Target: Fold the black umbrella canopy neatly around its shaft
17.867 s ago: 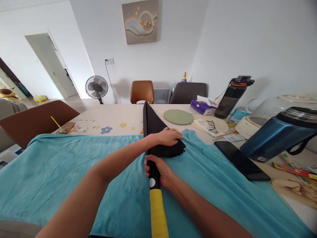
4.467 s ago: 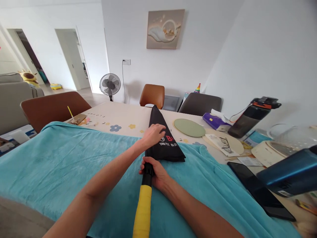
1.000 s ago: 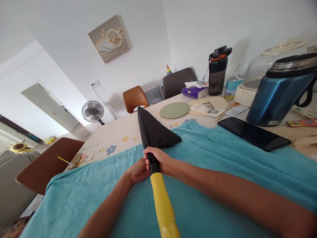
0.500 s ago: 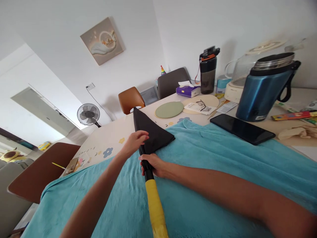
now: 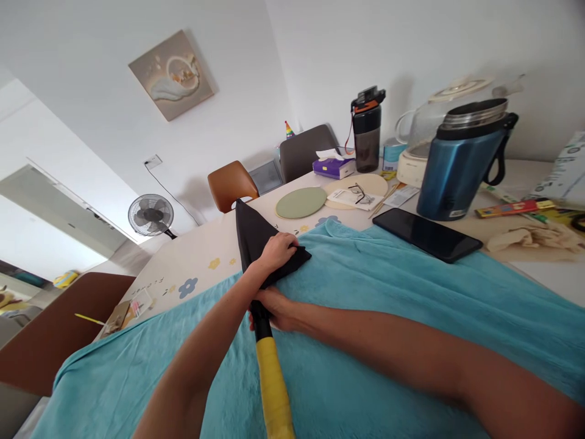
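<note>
A black folded umbrella (image 5: 253, 235) with a yellow-wrapped handle (image 5: 274, 384) lies lengthwise before me, its tip pointing away. My right hand (image 5: 276, 310) is wrapped round the black part just above the yellow handle. Over the loose black canopy cloth lies my left hand (image 5: 280, 251), fingers bent round the flap on the right side; part of its grip is hidden. A corner of the cloth sticks out past those fingers. Beneath the umbrella spreads a turquoise blanket (image 5: 365, 292).
A phone (image 5: 427, 235) rests at the blanket's far right edge. Behind it stand a blue tumbler (image 5: 457, 164), a dark bottle (image 5: 367, 131) and a glass kettle (image 5: 423, 134). Farther off are a green placemat (image 5: 300, 202), eyeglasses (image 5: 362, 195) and a purple tissue pack (image 5: 333, 167).
My left hand has moved right from the umbrella's shaft onto the canopy flap and closed there. My right hand keeps its hold. The view has shifted slightly to the right.
</note>
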`<state>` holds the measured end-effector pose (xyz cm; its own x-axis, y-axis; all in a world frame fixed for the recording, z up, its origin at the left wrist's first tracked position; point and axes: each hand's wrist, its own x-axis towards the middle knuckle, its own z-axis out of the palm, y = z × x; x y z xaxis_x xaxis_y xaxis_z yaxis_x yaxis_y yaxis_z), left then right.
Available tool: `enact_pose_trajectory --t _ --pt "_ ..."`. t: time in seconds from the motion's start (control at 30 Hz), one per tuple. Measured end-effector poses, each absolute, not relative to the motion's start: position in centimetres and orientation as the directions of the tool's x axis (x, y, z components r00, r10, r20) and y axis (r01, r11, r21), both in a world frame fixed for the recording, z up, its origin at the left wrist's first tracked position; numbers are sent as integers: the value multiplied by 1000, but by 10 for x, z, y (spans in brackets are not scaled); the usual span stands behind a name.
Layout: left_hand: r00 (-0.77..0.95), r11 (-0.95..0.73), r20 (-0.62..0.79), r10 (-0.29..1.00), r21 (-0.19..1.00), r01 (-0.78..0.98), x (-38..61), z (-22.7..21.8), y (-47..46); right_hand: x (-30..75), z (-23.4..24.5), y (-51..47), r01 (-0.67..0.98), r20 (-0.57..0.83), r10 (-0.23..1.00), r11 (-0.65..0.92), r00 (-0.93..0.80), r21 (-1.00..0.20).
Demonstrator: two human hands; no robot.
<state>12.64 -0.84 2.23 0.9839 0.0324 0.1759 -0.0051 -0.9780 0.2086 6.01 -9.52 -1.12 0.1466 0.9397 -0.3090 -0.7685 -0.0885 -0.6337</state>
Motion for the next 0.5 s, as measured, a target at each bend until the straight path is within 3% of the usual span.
enact_pose_trajectory --t 0.23,0.4,0.5 --pt "885 -945 412 216 316 84 106 35 -8 59 -9 -97 -766 -321 933 -88 160 -636" --pt "754 -725 460 469 688 31 77 63 7 60 -9 -97 -764 -341 928 -109 151 -636" --pt "657 -585 481 580 808 -75 49 76 22 61 -9 -95 -777 -337 933 -120 124 -618"
